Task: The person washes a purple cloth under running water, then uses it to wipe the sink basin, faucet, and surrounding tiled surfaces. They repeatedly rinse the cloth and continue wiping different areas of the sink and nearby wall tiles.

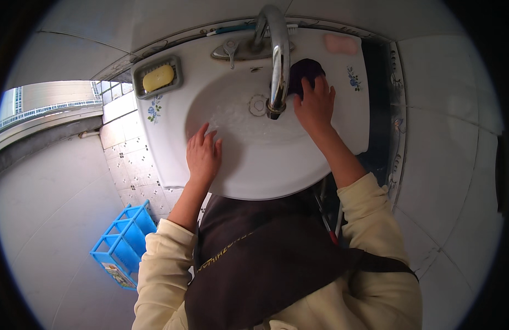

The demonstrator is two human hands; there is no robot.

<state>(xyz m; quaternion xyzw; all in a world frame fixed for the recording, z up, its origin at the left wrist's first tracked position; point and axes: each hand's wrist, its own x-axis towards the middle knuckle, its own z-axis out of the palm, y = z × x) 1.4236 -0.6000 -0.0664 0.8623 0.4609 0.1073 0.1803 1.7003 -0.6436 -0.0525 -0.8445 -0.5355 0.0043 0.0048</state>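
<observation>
A dark purple cloth [305, 70] lies bunched at the right back of the white washbasin [254, 187], beside the faucet. My right hand [316, 103] rests on its near side with fingers spread over the fabric; they do not visibly close around it. My left hand [204, 157] hovers at the basin's left edge, holding nothing, its fingers apart. Between my hands the chrome faucet [279, 60] arches over the bowl. Rippled water [232, 115] covers part of the bowl, around the round drain [258, 104].
At the basin's back left, yellow soap [158, 78] sits in a grey dish [179, 70]. A pink soap bar [340, 44] lies at the back right. Behind the faucet is a toothbrush [231, 28]. A blue rack [122, 242] stands on the left; tiled walls [441, 165] close in on the right.
</observation>
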